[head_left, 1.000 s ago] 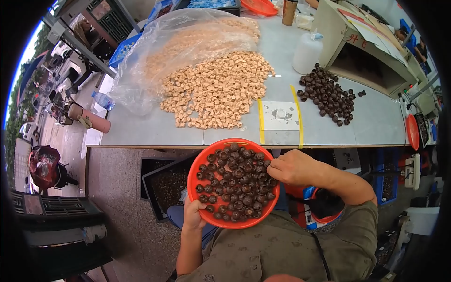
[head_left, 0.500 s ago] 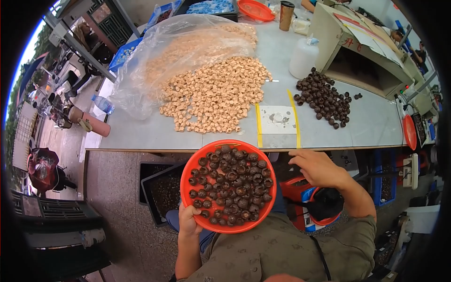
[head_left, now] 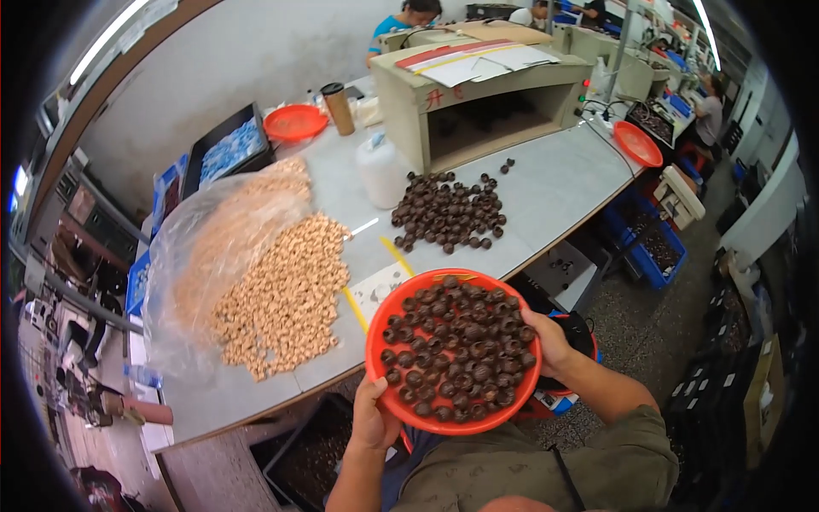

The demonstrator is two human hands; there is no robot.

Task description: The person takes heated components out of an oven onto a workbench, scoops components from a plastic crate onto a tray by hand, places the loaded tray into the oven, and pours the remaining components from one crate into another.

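Note:
A round red tray [head_left: 375,340] full of dark brown, hollow round beads [head_left: 465,350] is held over the table's front edge. My left hand [head_left: 374,416] grips its lower left rim, thumb on top. On the right rim, my right hand [head_left: 553,346] is closed too, its fingers partly hidden beneath the tray. Beyond the tray lies a loose pile of similar dark beads [head_left: 448,213] on the grey table [head_left: 341,192]. To the left spreads a heap of small beige pieces [head_left: 286,290], partly under a clear plastic bag [head_left: 192,264]. White paper [head_left: 375,288] edged with yellow tape is partly covered by the tray.
A white bottle [head_left: 380,171] stands beside an open-fronted box [head_left: 490,119]. Farther back are a brown cup [head_left: 338,109] and an empty-looking red tray [head_left: 294,124]. Blue crates [head_left: 644,239] sit on the floor at right. A person in blue [head_left: 394,30] works behind the box.
My right hand has come to the tray and taken hold of its right rim. The view has turned right, and the tray has moved toward the dark bead pile.

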